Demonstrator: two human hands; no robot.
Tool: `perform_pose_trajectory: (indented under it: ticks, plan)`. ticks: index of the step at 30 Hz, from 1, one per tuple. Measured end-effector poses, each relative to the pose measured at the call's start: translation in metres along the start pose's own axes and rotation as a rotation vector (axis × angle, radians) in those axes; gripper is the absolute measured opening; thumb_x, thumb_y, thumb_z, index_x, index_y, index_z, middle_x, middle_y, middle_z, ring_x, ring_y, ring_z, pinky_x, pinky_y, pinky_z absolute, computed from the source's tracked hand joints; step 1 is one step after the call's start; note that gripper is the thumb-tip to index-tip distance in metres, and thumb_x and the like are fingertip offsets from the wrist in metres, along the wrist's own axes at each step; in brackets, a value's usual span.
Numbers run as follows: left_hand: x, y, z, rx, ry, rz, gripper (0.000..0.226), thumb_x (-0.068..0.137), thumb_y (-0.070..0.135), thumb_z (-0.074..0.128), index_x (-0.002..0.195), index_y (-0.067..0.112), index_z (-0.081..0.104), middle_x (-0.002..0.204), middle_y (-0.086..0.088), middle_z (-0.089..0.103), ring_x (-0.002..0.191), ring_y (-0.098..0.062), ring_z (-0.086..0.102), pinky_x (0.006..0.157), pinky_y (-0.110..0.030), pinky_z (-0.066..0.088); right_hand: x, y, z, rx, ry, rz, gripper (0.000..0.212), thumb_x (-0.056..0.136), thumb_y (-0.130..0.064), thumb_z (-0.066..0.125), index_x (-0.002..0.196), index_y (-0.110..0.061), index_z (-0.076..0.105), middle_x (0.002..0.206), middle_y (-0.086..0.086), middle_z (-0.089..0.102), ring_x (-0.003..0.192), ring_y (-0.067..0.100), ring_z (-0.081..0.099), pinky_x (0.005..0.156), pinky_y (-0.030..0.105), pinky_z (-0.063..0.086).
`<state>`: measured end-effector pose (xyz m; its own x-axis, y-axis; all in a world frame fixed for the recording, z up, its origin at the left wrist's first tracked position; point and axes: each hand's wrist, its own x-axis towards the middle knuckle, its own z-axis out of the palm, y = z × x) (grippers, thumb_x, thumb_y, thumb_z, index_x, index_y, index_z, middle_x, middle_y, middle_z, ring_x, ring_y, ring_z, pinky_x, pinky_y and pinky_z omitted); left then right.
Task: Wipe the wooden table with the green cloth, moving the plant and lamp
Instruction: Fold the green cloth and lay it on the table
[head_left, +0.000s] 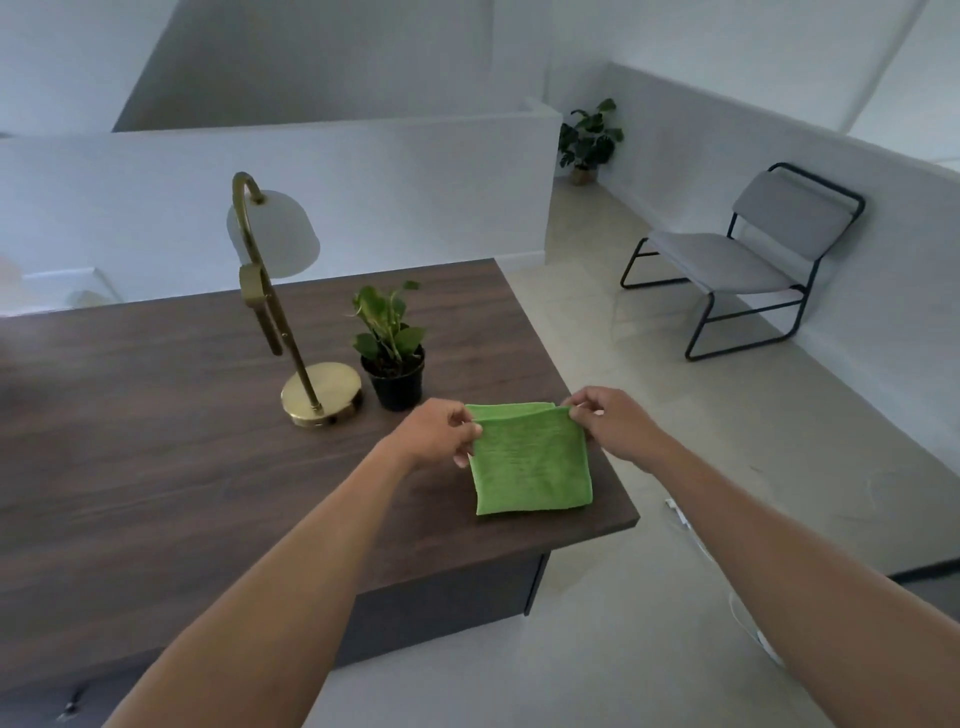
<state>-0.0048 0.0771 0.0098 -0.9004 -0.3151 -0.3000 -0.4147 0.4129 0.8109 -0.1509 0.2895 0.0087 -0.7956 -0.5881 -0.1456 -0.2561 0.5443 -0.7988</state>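
Bare forearms, extended over dark wooden tabletop (156, 441). Arched brass lamp (258, 291), white dome shade; black-potted green plant (392, 353) just beside its base. Folded green cloth (530, 460) at tabletop's right corner; left hand (436, 431) and right hand (608, 421) each grip one far corner, pinching.

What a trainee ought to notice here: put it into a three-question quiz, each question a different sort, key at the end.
1. True or false: the left hand and the right hand each pinch a far corner of the green cloth.
2. What stands just left of the potted plant on the wooden table? A) a mug B) the brass lamp C) a book
3. Fill in: the grey ____ stands on the floor by the wall.
Key: 1 true; 2 B; 3 chair.
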Motion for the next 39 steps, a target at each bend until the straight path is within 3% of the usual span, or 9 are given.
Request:
perform_pose_trajectory:
  ticks: [5,14,17,19,22,26,30,35,39]
  plan:
    - [0.033,-0.017,0.010,0.152,0.235,-0.060,0.014,0.094,0.024,0.057,0.087,0.014,0.064,0.072,-0.001,0.071,0.056,-0.015,0.067,0.070,-0.031,0.055,0.043,0.010,0.032,-0.104,0.120,-0.033,0.015,0.095,-0.011,0.055,0.100,-0.015,0.069,0.091,-0.004,0.062,0.087,0.013,0.056,0.075,0.023,0.037]
    - [0.057,-0.025,0.021,0.299,0.466,-0.150,0.011,0.088,0.039,0.064,0.085,0.028,0.062,0.083,0.012,0.064,0.085,-0.015,0.062,0.068,-0.031,0.044,0.063,0.029,0.057,-0.317,0.199,-0.058,0.018,0.096,-0.016,0.049,0.107,-0.015,0.063,0.108,0.002,0.058,0.101,0.024,0.057,0.080,0.036,0.046]
    - [0.057,-0.024,0.027,0.332,0.547,-0.136,0.019,0.088,0.041,0.062,0.099,0.026,0.057,0.095,0.009,0.062,0.090,-0.017,0.061,0.071,-0.033,0.043,0.058,0.024,0.059,-0.331,0.243,-0.090,0.035,0.096,-0.016,0.048,0.131,-0.010,0.052,0.128,0.011,0.049,0.115,0.029,0.049,0.091,0.042,0.045]
    - [0.055,-0.020,0.033,0.413,0.602,0.009,0.031,0.091,0.040,0.057,0.116,0.022,0.054,0.113,0.004,0.057,0.103,-0.018,0.056,0.083,-0.038,0.044,0.052,0.020,0.061,-0.339,0.309,-0.206,0.042,0.099,-0.021,0.046,0.139,-0.008,0.045,0.136,0.013,0.047,0.124,0.030,0.045,0.101,0.042,0.041]
    - [0.049,-0.015,0.049,0.572,0.426,0.173,0.047,0.097,0.039,0.044,0.141,0.020,0.041,0.144,-0.001,0.041,0.134,-0.019,0.038,0.106,-0.043,0.031,0.039,0.020,0.070,-0.415,0.103,-0.321,0.057,0.103,-0.040,0.029,0.150,-0.009,0.029,0.156,0.012,0.031,0.146,0.026,0.024,0.120,0.043,0.021]
    - [0.040,-0.035,0.077,0.748,0.248,0.154,0.060,0.100,0.048,0.018,0.154,0.021,0.016,0.163,0.004,0.010,0.149,-0.012,0.000,0.120,-0.039,0.005,0.029,0.040,0.080,-0.658,-0.098,-0.342,0.082,0.091,-0.062,-0.003,0.156,-0.015,0.011,0.165,0.007,0.008,0.152,0.019,-0.002,0.122,0.038,-0.005]
    - [0.029,-0.037,0.093,0.742,0.302,0.121,0.073,0.091,0.055,0.000,0.155,0.022,0.012,0.163,0.005,0.006,0.149,-0.011,-0.006,0.121,-0.043,-0.002,0.024,0.046,0.075,-0.706,-0.092,-0.371,0.080,0.089,-0.055,-0.004,0.156,-0.016,0.010,0.165,0.004,0.007,0.152,0.017,-0.003,0.121,0.038,-0.006]
    - [0.013,-0.025,0.118,0.739,0.321,0.102,0.063,0.099,0.050,0.014,0.155,0.020,0.011,0.164,0.002,0.005,0.149,-0.015,-0.007,0.120,-0.047,-0.003,0.005,0.060,0.061,-0.732,-0.094,-0.384,0.077,0.090,-0.054,-0.002,0.156,-0.017,0.012,0.165,0.001,0.008,0.152,0.014,-0.002,0.122,0.038,-0.005]
    - [0.005,-0.019,0.134,0.737,0.321,0.111,0.066,0.097,0.051,0.009,0.155,0.019,0.013,0.163,0.000,0.007,0.150,-0.017,-0.005,0.120,-0.050,-0.002,-0.008,0.070,0.052,-0.756,-0.104,-0.357,0.077,0.090,-0.055,-0.004,0.157,-0.019,0.008,0.165,-0.003,0.003,0.151,0.011,-0.007,0.122,0.039,-0.006]
